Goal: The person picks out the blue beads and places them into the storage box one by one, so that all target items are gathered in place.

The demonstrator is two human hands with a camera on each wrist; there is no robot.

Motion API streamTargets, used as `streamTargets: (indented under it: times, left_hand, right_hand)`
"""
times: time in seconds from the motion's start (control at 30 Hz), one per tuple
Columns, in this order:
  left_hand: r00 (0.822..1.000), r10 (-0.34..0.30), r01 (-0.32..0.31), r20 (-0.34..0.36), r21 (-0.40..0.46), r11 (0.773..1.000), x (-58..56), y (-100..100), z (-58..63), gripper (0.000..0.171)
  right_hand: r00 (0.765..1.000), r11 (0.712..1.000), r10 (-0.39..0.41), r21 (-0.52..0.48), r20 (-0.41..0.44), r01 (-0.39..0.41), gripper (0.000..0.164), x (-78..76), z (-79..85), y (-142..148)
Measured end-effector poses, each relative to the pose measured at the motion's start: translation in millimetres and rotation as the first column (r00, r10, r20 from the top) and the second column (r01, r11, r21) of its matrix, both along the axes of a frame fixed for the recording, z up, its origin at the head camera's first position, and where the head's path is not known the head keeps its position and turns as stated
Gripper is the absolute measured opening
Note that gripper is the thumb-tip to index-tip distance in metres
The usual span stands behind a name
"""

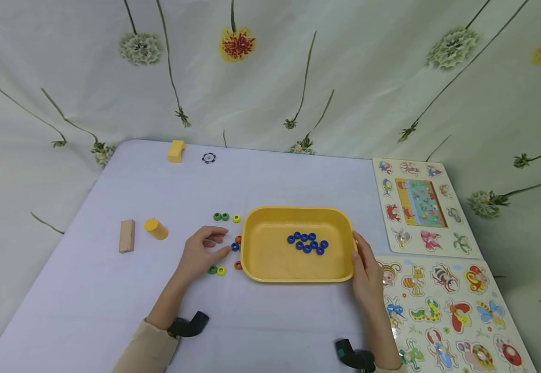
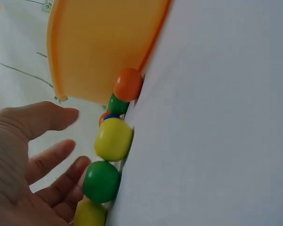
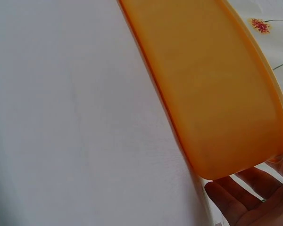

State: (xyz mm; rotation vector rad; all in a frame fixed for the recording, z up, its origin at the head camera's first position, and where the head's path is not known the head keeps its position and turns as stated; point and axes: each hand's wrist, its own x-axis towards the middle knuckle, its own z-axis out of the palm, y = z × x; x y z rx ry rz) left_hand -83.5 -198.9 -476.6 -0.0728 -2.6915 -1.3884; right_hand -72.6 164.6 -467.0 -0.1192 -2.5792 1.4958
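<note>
A yellow plastic tray holds several blue beads in its right half. My right hand grips the tray's right end, thumb at the rim and fingers against the outer wall in the right wrist view. Left of the tray, my left hand reaches in with thumb and fingers apart, its thumb tip beside a blue bead. In the left wrist view nothing lies between those fingers. Around it on the cloth are a near green bead, a yellow bead and an orange bead.
Farther left are a yellow cylinder and a wooden block. A yellow arch-like block and a poker chip lie at the table's back edge. Two picture puzzle boards, one with sea animals and one with insects, fill the right side.
</note>
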Motion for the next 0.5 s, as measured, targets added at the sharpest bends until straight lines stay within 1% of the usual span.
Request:
streamTargets:
  times: [0.1, 0.17, 0.2, 0.33, 0.5]
  left_hand:
    - [0.999, -0.031, 0.033, 0.022, -0.102, 0.994, 0.1, 5, -2.3, 0.041]
    - [0.999, -0.033, 0.038, 0.03, -0.158, 0.987, -0.1, 8, -4.3, 0.04]
    - [0.999, -0.03, 0.035, 0.03, -0.172, 0.985, -0.2, 9, -5.1, 0.038]
    - [0.999, -0.006, 0.012, 0.033, -0.189, 0.982, -1.4, 13, -6.6, 0.031]
    - [1.0, 0.008, -0.005, 0.014, -0.204, 0.979, -2.0, 15, -5.1, 0.022]
  right_hand:
    - [1.0, 1.0, 0.001, -0.002, 0.002, -0.001, 0.039, -0.3, -0.1, 0]
    - [1.0, 1.0, 0.001, -0.001, 0.003, -0.001, 0.039, -0.3, 0.1, 0]
    - [1.0, 1.0, 0.001, 0.0, 0.004, -0.001, 0.039, -0.2, 0.2, 0]
    - [1.0, 1.0, -0.001, -0.002, 0.007, 0.001, 0.039, 0.2, 0.9, 0]
    - [1.0, 1.0, -0.001, -0.006, 0.009, 0.001, 0.039, 0.3, 1.3, -1]
